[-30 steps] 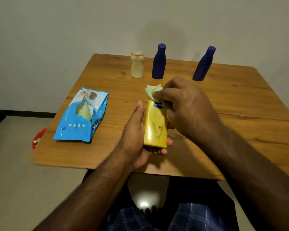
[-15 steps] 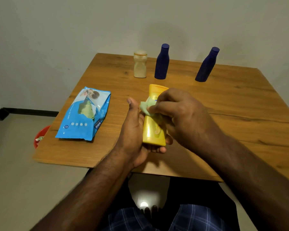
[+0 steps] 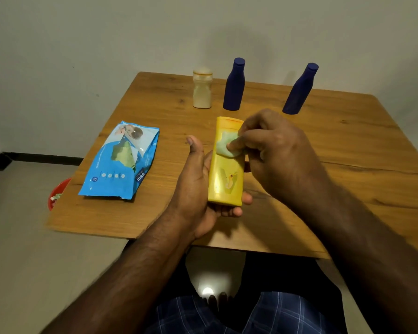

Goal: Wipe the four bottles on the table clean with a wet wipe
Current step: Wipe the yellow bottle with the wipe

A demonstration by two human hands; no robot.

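Observation:
My left hand (image 3: 196,186) holds a yellow bottle (image 3: 226,182) from below over the near middle of the wooden table (image 3: 348,165), fingers curled under it and thumb up beside it. My right hand (image 3: 273,150) pinches a pale green wet wipe (image 3: 225,147) and presses it on the bottle's upper front. At the back stand a small cream bottle (image 3: 202,89) and two dark blue bottles, one (image 3: 233,85) next to the cream one and another (image 3: 299,90) further right.
A blue wet-wipe pack (image 3: 121,162) lies open on the table's left side, a wipe sticking out of its top. A red bin (image 3: 56,194) with scraps stands on the floor beyond the left edge. A wall runs close behind the table.
The wipe has moved from the bottle's far end down onto its upper front face. The bottle's orange top shows again, and my left thumb has lifted off the bottle.

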